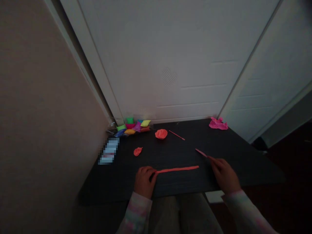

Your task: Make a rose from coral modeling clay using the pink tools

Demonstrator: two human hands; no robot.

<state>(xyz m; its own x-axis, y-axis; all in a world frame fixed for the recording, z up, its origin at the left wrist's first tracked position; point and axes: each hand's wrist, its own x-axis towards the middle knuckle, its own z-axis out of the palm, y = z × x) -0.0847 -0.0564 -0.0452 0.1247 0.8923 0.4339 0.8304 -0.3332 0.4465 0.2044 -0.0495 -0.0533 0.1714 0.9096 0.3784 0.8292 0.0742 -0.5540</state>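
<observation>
A long flat strip of coral-red modelling clay lies across the dark table near its front edge. My left hand rests on the strip's left end, fingers pressing on it. My right hand is to the right of the strip's far end and grips a slim pink tool, probably a plastic clay knife, whose tip points up and left. A round coral clay lump and a smaller piece lie farther back.
Several coloured clay packets are piled in the far left corner, with a blurred flat packet nearer. A thin pink stick and crumpled pink clay lie at the back. A white door and a wall bound the table.
</observation>
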